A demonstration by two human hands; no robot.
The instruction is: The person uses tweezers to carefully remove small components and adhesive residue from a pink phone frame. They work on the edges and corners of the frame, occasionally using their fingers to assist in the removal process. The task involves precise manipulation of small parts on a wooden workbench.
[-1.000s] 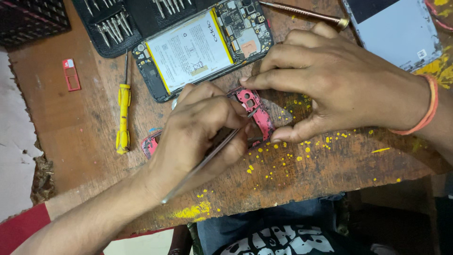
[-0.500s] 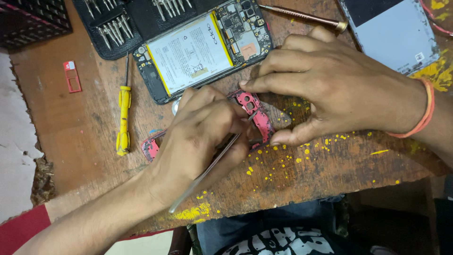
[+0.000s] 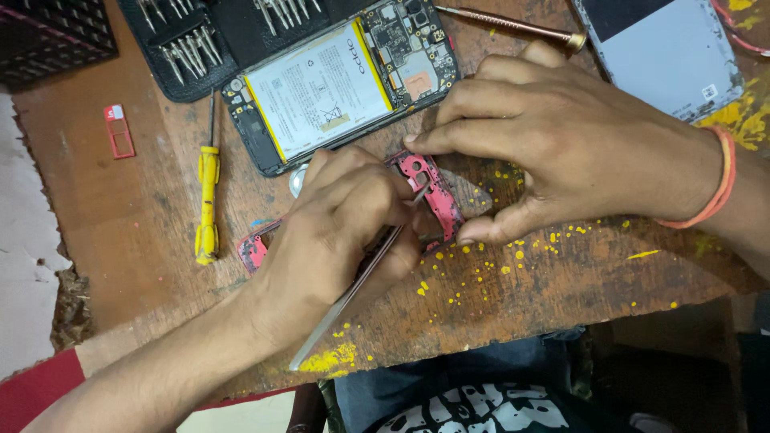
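A red phone mid-frame lies on the worn wooden bench, mostly covered by both hands. My left hand grips thin metal tweezers, their tip touching the frame's upper end. My right hand pins the frame down, forefinger on its top edge and thumb at its lower side. Just behind lies an opened phone with its white battery and circuit board exposed.
A yellow-handled screwdriver lies left of my hands. A black case of screwdriver bits sits at the back, a bronze driver and a grey phone back cover back right, a small red SIM tray far left.
The view has shifted slightly. My left hand has tilted the tweezers a little while their tip stays at the red frame; my right hand keeps its hold.
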